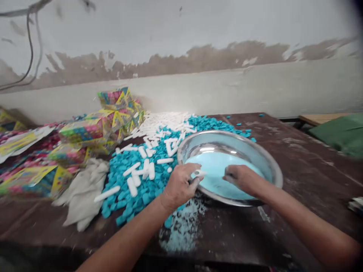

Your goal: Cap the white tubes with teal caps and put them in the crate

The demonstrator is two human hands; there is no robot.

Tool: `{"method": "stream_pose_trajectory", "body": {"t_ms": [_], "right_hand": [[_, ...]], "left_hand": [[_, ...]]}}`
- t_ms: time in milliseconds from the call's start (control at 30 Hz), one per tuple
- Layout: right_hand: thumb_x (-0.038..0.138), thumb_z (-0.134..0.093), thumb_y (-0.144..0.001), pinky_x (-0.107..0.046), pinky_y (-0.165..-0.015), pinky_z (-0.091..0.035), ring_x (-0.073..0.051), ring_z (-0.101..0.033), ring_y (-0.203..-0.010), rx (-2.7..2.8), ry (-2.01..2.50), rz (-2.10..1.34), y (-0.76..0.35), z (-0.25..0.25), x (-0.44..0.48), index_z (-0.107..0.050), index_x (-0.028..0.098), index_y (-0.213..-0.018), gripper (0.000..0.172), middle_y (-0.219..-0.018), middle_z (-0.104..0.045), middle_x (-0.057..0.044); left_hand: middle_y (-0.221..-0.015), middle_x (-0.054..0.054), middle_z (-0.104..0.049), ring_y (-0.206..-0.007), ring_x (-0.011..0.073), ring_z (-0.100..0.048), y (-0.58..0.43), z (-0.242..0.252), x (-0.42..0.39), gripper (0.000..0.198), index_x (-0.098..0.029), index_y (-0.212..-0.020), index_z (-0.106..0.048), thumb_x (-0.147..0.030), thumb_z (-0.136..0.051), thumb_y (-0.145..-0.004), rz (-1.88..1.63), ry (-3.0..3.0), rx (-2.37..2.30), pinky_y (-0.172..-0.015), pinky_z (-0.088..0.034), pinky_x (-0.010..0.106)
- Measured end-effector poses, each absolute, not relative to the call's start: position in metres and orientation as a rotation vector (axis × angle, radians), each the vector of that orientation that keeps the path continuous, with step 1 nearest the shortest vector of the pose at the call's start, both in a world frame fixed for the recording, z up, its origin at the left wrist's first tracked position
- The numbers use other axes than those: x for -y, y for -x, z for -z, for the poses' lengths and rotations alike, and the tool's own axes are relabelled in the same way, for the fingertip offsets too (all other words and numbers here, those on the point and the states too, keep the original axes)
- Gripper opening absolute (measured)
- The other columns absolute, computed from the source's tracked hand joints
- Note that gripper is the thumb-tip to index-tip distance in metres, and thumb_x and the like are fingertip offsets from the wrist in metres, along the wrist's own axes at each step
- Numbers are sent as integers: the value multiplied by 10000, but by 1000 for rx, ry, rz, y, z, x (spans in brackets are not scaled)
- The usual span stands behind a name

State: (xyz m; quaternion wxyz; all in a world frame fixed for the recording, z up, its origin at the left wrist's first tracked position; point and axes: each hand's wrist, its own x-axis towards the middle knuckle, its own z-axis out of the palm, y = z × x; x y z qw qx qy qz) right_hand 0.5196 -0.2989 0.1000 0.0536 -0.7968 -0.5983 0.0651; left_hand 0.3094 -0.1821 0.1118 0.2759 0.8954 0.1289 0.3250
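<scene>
Over the near left edge of a shiny metal bowl (276,172), the left hand (181,183) has its fingers pinched on a small white piece (200,173). Light blue powder (214,181) lies in the bowl. The right hand (242,177) is above it with its fingers curled in; I cannot tell if they hold anything. Spilled powder (181,230) dots the bench (306,211) in front. To the left are a big heap of blue bits (136,206) and lots of loose white sticks (146,168), so much of the work seems left. Past a crumpled cloth (85,190), some bright packs (85,130) look filled and done. They have yellow, printed sides, but I cannot read any words or brand.
</scene>
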Motion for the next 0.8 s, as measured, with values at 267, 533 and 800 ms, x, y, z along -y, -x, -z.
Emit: {"method": "stream_pose_trajectory", "body": {"t_ms": [267, 533, 800], "right_hand": [[292, -474, -839, -312, -739, -461, -204, -595, -850, 1751, 1801, 242, -451, -112, 313, -561, 250, -1004, 191, -967, -623, -69], [161, -384, -858, -247, -656, -435, -167, -577, -740, 2165, 1789, -475, -351, -52, 268, -633, 218, -923, 263, -832, -613, -58], [4, -383, -739, -286, -710, -395, -220, -504, -897, 2537, 1769, -348, -338, -41, 244, -587, 218, -1036, 419, -994, -534, -81]], "left_hand": [[-792, 23, -613, -763, 163, -566, -184, -80, 166, 207, -144, -844, -530, -346, -526, -798, -691, -1558, -769, -725, -449, 274], [-737, 8, -544, -645, 130, -535, -144, -35, 178, 263, -144, -944, -461, -377, -483, -824, -675, -1233, -807, -554, -464, 240], [-725, 7, -529, -659, 127, -527, -138, -28, 180, 221, -141, -895, -471, -355, -456, -841, -685, -1229, -767, -551, -467, 226]]}}
